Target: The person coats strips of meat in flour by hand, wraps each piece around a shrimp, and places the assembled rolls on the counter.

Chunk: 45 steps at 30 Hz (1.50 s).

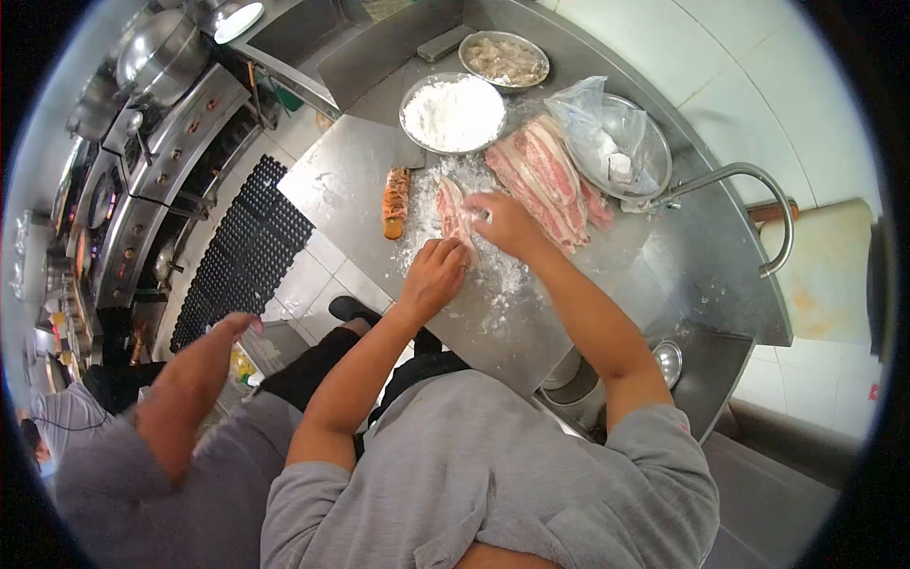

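Note:
A narrow strip of raw pork belly [452, 207] lies on the floured metal counter. My left hand [436, 277] is closed over its near end, fingers bent and pressed together. Just right of the strip, my right hand [507, 225] has thumb and fingers curled in a pinch; what is between them, if anything, is hidden. Left of the strip rests an orange-brown wrapped handle [395, 201], seemingly of a cleaver. More pork belly slabs [540, 175] are piled beyond my right hand. White flour [453, 109] fills a round metal bowl behind the strip.
At the back stands a bowl of pale, wet-looking food [502, 59]. A metal basin [654, 142] with a plastic bag [580, 109] sits to the right, beside a curved faucet pipe [782, 204]. Another person's arm [194, 394] is close at left. Stoves [161, 161] line the far left.

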Each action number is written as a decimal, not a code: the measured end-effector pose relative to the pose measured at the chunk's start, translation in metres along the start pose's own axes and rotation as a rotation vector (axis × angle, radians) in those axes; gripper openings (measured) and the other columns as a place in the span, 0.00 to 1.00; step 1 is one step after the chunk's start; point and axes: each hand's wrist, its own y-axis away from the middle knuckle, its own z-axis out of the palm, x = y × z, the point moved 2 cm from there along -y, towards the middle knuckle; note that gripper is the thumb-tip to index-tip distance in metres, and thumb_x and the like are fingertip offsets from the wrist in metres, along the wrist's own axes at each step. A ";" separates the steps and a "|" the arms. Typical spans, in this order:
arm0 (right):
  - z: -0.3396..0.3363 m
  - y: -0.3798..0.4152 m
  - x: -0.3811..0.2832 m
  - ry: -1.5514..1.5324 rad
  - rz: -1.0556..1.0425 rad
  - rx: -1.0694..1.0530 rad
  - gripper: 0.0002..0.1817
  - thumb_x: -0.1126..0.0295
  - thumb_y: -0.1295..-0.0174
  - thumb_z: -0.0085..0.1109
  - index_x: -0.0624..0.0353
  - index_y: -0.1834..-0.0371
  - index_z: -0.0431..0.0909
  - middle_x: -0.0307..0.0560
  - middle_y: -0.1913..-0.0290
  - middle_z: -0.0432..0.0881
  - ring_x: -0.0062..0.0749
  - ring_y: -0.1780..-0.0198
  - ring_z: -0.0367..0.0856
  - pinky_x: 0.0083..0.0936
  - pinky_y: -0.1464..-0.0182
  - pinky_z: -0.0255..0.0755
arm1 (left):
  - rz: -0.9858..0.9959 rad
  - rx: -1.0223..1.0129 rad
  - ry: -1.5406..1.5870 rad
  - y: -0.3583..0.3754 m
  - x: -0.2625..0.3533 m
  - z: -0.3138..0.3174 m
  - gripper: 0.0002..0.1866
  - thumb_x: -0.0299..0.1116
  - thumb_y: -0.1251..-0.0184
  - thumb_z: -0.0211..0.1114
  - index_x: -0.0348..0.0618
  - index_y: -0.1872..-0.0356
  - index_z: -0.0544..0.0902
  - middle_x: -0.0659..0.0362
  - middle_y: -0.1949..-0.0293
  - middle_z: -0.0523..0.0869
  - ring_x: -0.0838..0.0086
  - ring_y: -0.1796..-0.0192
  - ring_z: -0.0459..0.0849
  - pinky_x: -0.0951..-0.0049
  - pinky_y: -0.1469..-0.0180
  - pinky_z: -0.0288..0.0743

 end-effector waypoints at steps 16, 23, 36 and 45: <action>0.032 0.083 -0.002 0.257 -0.123 -0.028 0.28 0.66 0.53 0.66 0.49 0.45 0.70 0.66 0.45 0.72 0.65 0.43 0.71 0.48 0.39 0.66 | -0.197 -0.059 0.257 -0.001 0.004 -0.007 0.18 0.23 0.52 0.66 0.39 0.58 0.74 0.50 0.64 0.78 0.55 0.59 0.76 0.61 0.56 0.73; 0.007 0.079 0.030 0.129 -0.056 0.039 0.25 0.68 0.51 0.65 0.53 0.46 0.74 0.62 0.47 0.74 0.59 0.44 0.73 0.44 0.42 0.69 | -0.182 -0.116 0.288 0.010 0.006 -0.006 0.19 0.26 0.48 0.67 0.39 0.54 0.74 0.48 0.63 0.77 0.53 0.58 0.77 0.60 0.56 0.74; -0.002 -0.001 0.021 0.206 0.114 -0.166 0.14 0.75 0.46 0.57 0.60 0.55 0.78 0.61 0.57 0.79 0.53 0.52 0.77 0.41 0.49 0.70 | -0.161 -0.063 0.273 0.016 0.012 -0.006 0.20 0.23 0.51 0.68 0.39 0.54 0.74 0.49 0.62 0.78 0.53 0.57 0.77 0.60 0.55 0.73; 0.043 -0.046 0.014 0.177 -0.045 -0.052 0.11 0.74 0.49 0.54 0.59 0.62 0.82 0.63 0.64 0.80 0.57 0.57 0.78 0.44 0.52 0.72 | -0.159 -0.061 0.262 0.015 0.012 -0.005 0.21 0.21 0.52 0.67 0.38 0.54 0.73 0.49 0.61 0.79 0.53 0.56 0.77 0.61 0.55 0.74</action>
